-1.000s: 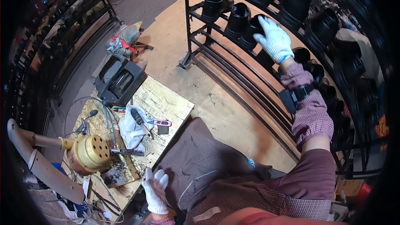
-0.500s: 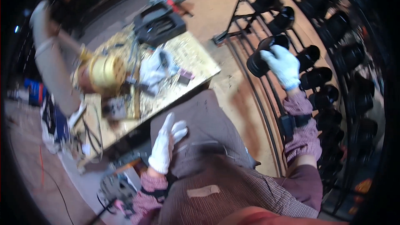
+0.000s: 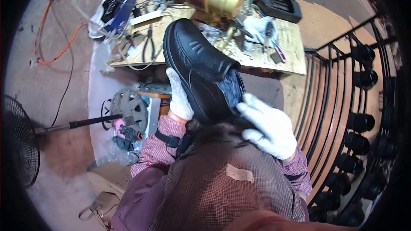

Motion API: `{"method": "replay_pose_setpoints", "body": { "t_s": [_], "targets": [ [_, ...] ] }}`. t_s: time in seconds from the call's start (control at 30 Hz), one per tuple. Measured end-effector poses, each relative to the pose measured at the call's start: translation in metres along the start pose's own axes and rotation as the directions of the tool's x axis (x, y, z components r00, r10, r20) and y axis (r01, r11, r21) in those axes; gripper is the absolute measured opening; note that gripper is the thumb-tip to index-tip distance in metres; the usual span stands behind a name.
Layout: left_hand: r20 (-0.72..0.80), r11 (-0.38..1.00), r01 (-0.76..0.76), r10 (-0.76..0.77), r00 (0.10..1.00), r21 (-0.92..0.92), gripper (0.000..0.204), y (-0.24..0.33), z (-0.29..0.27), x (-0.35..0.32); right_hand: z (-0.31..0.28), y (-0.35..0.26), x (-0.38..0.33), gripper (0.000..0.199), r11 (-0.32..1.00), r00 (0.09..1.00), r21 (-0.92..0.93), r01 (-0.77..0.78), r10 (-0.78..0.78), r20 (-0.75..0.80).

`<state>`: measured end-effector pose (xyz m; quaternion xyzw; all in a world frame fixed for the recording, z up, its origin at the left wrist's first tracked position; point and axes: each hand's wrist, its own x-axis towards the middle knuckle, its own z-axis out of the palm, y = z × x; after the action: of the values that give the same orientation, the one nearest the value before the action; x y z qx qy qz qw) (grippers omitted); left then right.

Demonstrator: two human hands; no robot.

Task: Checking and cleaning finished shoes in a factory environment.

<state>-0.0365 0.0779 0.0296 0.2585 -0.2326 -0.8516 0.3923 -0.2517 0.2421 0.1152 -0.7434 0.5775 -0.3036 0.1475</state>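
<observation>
— Changed? Black shoe (image 3: 201,70) off the rack (image 3: 364,115), now gripped centre: right hand (image 3: 267,128) at five o'clock clasping the heel, left hand (image 3: 179,96) at nine clasping the sole.
— Beyond? Cluttered workbench (image 3: 291,42) at twelve.

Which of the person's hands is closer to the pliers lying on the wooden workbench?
Left. The left hand grips the black shoe's side just below the pliers; the right hand holds the shoe's opening, farther away.
</observation>
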Motion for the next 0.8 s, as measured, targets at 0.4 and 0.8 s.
{"method": "replay_pose_setpoints", "body": {
  "t_s": [0.4, 0.8],
  "targets": [
    [-0.127, 0.941, -0.268, 0.297, 0.946, 0.206, 0.083, 0.084, -0.012, 0.075, 0.022, 0.018, -0.047, 0.043, 0.880, 0.862, 0.069, -0.470, 0.474, -0.182],
    [-0.177, 0.926, -0.307, 0.347, 0.921, 0.218, 0.076, 0.086, 0.006, 0.081, 0.025, 0.039, -0.034, 0.042, 0.879, 0.865, 0.050, -0.473, 0.475, -0.163]
  ]
}}
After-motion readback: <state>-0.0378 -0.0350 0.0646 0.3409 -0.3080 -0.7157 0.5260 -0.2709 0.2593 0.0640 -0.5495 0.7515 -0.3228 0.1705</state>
